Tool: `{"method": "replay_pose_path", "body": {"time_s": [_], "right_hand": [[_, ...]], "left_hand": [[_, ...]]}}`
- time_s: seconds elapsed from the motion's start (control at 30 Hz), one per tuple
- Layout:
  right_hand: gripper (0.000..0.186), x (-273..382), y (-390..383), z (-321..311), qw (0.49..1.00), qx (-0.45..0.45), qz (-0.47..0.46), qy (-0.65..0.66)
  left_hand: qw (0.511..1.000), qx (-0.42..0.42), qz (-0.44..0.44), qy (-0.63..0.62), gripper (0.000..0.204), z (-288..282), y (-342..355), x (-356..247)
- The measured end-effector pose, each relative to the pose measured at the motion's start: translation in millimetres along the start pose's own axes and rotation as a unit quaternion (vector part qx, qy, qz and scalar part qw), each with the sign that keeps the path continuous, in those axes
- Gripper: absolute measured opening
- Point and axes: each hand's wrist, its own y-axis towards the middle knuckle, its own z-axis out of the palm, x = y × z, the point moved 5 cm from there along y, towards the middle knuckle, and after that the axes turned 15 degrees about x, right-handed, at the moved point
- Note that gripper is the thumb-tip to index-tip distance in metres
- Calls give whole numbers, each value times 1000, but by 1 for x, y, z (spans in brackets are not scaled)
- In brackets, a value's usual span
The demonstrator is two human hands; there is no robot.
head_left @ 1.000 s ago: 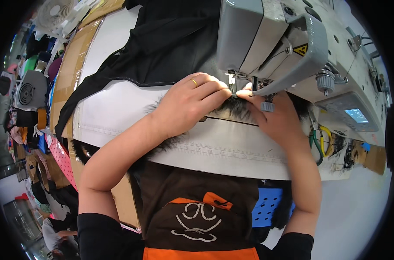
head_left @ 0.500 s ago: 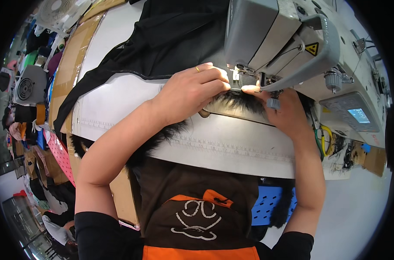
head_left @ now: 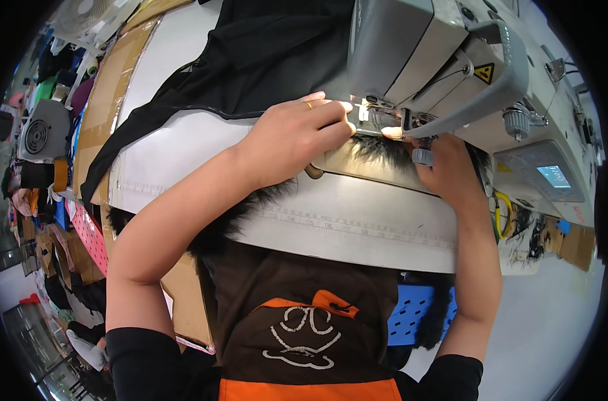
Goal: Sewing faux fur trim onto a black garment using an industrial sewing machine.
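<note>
My left hand (head_left: 294, 137), with a ring on one finger, presses flat on a strip of black fur (head_left: 377, 150) right in front of the needle of a grey industrial sewing machine (head_left: 444, 60). My right hand (head_left: 444, 164) pinches the same fur from the right, under the machine's head, with its fingertips at the presser foot. The fur trails off the white table (head_left: 344, 227) toward my lap. Black fabric (head_left: 264, 53) lies bunched behind the left hand.
A ruler strip runs along the table's front edge (head_left: 357, 224). The machine's control panel with a small screen (head_left: 551, 177) sits at the right. A blue perforated crate (head_left: 411, 314) stands below the table. Cardboard boxes (head_left: 110, 93), a fan (head_left: 83, 13) and clutter fill the left.
Both hands have pushed the fur further under the machine's head. The view has tilted so that the hands sit higher and more to the right.
</note>
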Motion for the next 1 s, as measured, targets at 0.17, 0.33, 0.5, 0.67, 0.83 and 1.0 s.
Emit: {"method": "replay_pose_path", "body": {"time_s": [0.17, 0.33, 0.5, 0.67, 0.83, 1.0], "right_hand": [[12, -6, -4, 0, 999, 34, 34, 4], [15, -17, -7, 6, 995, 52, 80, -4], [20, -26, -12, 8, 995, 24, 101, 0], [19, -31, -16, 10, 994, 13, 110, -18], [20, -30, -15, 10, 993, 18, 112, -35], [25, -40, -18, 18, 988, 51, 139, -31]], "left_hand": [[1000, 7, 11, -14, 19, -2, 3, -1], [999, 25, 14, -18, 19, -5, 5, 2], [1000, 14, 20, -11, 19, -6, 7, 4], [1000, 14, 24, -9, 17, -6, 10, 4], [1000, 10, 30, -1, 17, -8, 12, 5], [999, 27, 39, 6, 17, -7, 13, 4]]}}
